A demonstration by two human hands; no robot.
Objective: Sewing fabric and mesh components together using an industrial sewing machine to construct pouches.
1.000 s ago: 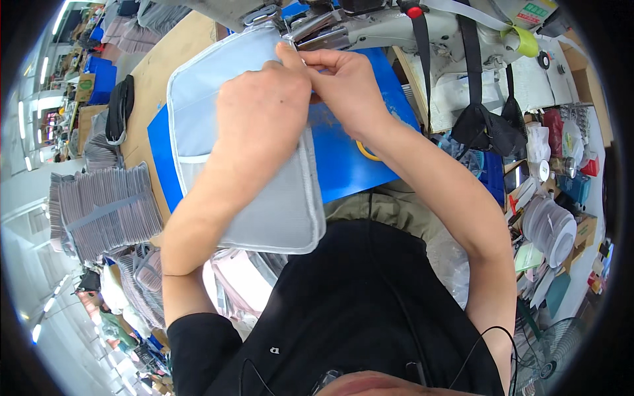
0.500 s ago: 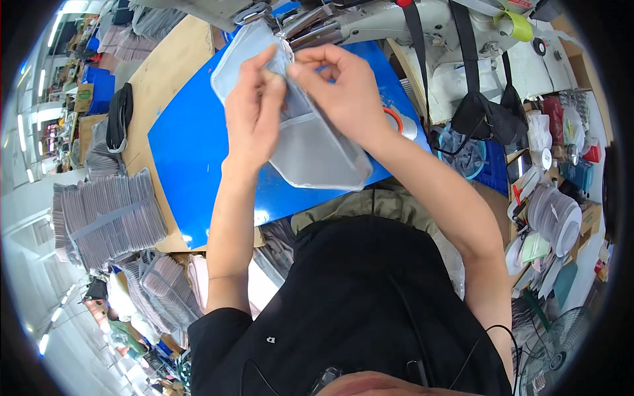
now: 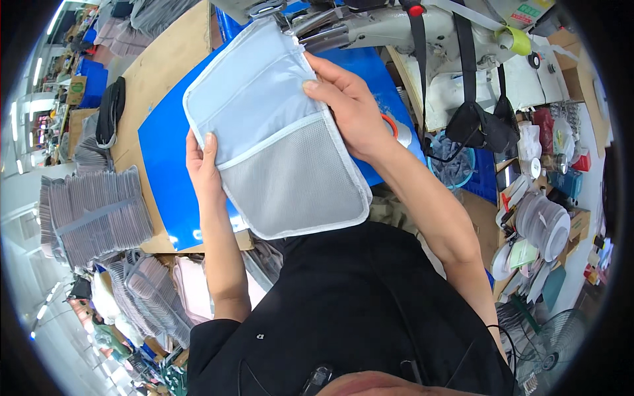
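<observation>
A flat, light grey-blue fabric panel (image 3: 254,99) with rounded corners and pale bound edges is held up before me, its face toward me. A grey mesh pocket (image 3: 297,178) covers its nearer half. My left hand (image 3: 206,165) grips the left edge, thumb on top and fingers partly hidden behind. At the right edge, near the far corner, my right hand (image 3: 347,109) pinches the binding between thumb and fingers. The panel's far end lies close to the metal parts of a sewing machine (image 3: 396,33).
Beneath the panel is a blue work surface (image 3: 165,152) on a brown board (image 3: 142,86). Bundled stacks of grey panels (image 3: 99,214) stand at the left. To the right are black straps with a pouch (image 3: 482,122), a blue basket (image 3: 456,162), an orange ring (image 3: 391,125) and a fan (image 3: 555,350).
The panel, seen folded and slanted before, is now spread flat toward me. My left hand has moved down to its left edge; my right hand has shifted slightly along the right edge.
</observation>
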